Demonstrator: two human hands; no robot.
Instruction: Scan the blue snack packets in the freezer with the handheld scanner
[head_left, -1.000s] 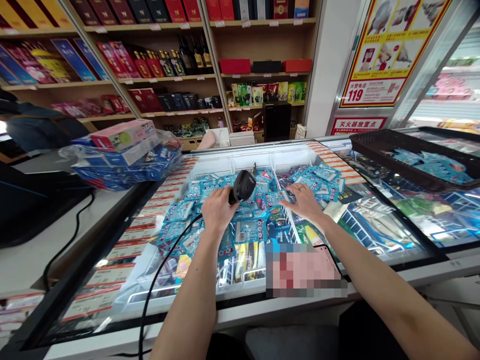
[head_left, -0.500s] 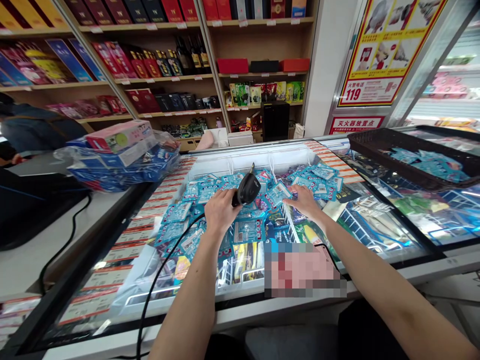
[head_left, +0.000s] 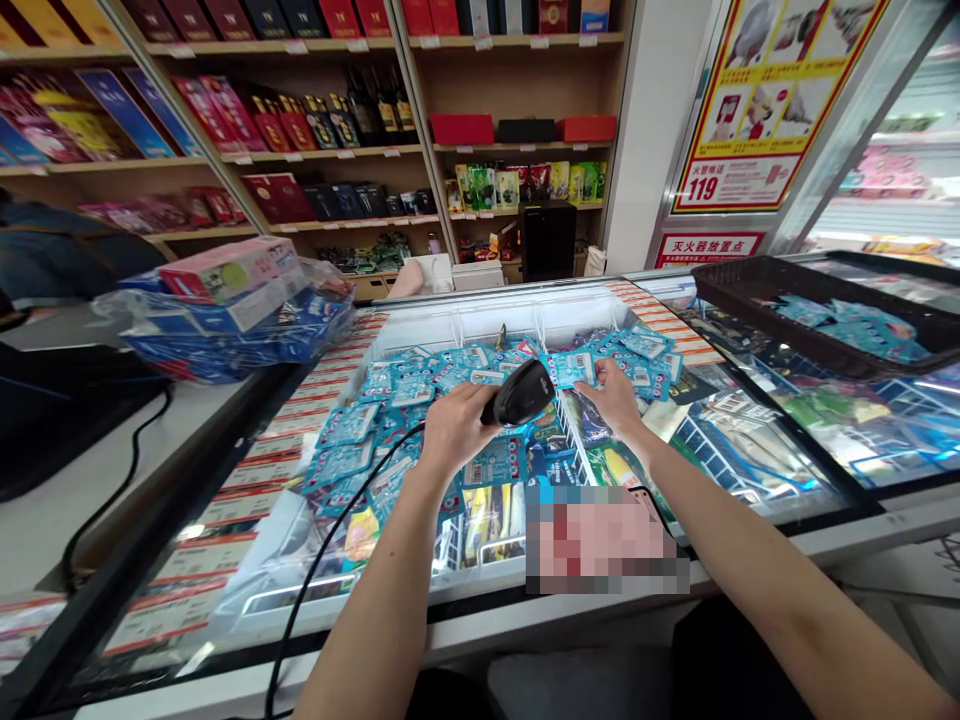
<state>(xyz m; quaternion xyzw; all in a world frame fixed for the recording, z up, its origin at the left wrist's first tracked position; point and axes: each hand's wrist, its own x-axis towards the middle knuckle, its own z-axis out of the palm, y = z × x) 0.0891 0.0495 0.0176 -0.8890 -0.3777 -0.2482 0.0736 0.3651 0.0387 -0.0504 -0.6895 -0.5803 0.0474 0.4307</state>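
Observation:
My left hand (head_left: 459,432) is closed around the handle of a black barcode scanner (head_left: 523,393), whose head points right. Its cable runs down along my left forearm. Between the thumb and fingers of my right hand (head_left: 613,398) is a small blue packet (head_left: 571,370) with a white barcode label, close in front of the scanner head. Many similar blue packets (head_left: 349,425) lie spread over the glass top of a chest freezer (head_left: 480,630), left of and below my left hand. More blue packets (head_left: 643,345) lie behind my right hand.
A dark brown basket (head_left: 716,290) holding blue packets stands at the right. Plastic-wrapped boxes (head_left: 240,300) sit at the left, near a person in dark clothing (head_left: 75,240). A blurred-out phone (head_left: 607,540) lies at the freezer's front edge. Stocked shelves (head_left: 517,145) stand behind.
The scanner has moved right and turned its head toward the packet. My right hand has raised the blue packet slightly, turning its label toward the scanner.

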